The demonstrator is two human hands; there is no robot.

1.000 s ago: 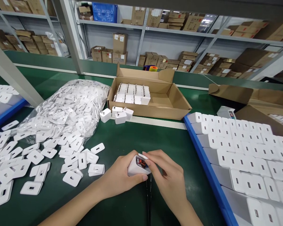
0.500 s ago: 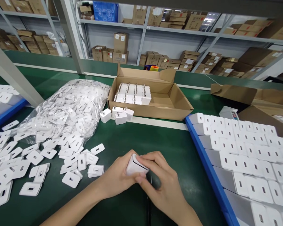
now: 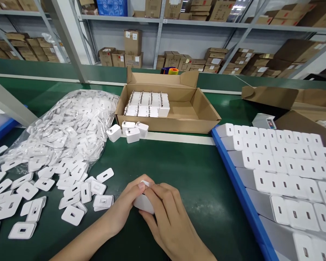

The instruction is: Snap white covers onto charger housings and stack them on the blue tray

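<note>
Between my two hands is a white charger (image 3: 144, 203), mostly covered by the fingers. My left hand (image 3: 126, 203) is closed around its left side, with the thumb on top. My right hand (image 3: 167, 212) wraps its right side, fingertips meeting the left thumb at the upper edge. To the left, white cover plates (image 3: 103, 201) with small slots lie loose on the green table (image 3: 195, 174). Whether a plate sits on the held charger's face is hidden by my fingers.
Behind the loose plates bulges a clear bag (image 3: 73, 123) full of them. Several white chargers (image 3: 132, 135) stand before an open cardboard box (image 3: 176, 125) partly filled with chargers. At right, a blue tray (image 3: 233, 185) holds rows of slotted white chargers. A metal post (image 3: 67, 40) rises at left.
The charger has turned in my hands; its dark seam no longer shows. My right hand has shifted left and closed further over it. The whole view has moved slightly.
</note>
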